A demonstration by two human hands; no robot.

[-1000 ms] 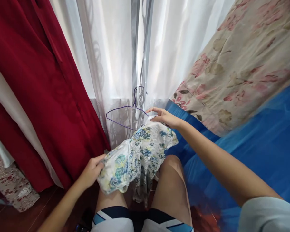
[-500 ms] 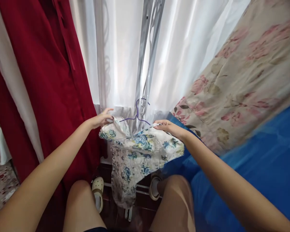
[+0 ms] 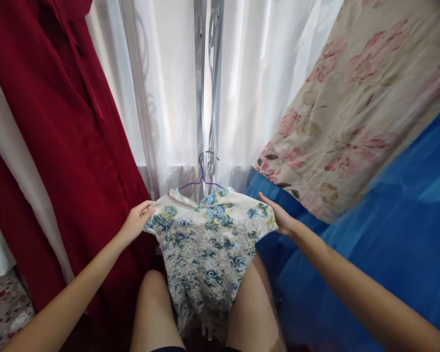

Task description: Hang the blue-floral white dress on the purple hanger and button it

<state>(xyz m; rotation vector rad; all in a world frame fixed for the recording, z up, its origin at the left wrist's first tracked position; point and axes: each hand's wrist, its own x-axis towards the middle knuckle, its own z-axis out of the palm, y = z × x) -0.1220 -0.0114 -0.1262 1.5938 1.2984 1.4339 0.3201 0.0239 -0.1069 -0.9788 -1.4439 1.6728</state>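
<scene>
Head — left hand (image 3: 136,220) pinching floral top (image 3: 209,239) on hanger (image 3: 203,179)

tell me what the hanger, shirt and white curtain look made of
Hanger: perhaps plastic or coated wire, smooth-looking; thin, evenly purple. Shirt: probably thin, matte printed fabric; soft creases, no strong shine. White curtain: likely light, semi-sheer fabric; brightness glows through its folds.

Shirt (image 3: 205,239): on the hanger (image 3: 202,176), between left hand (image 3: 137,221) and right hand (image 3: 283,221).
Curtain (image 3: 172,88): behind the hanger.
Drape (image 3: 91,181): left of the curtain.
Upper cloth (image 3: 366,98): right of the curtain (lower end nearest the shirt).
Lower cloth (image 3: 377,249): below the upper cloth.
</scene>
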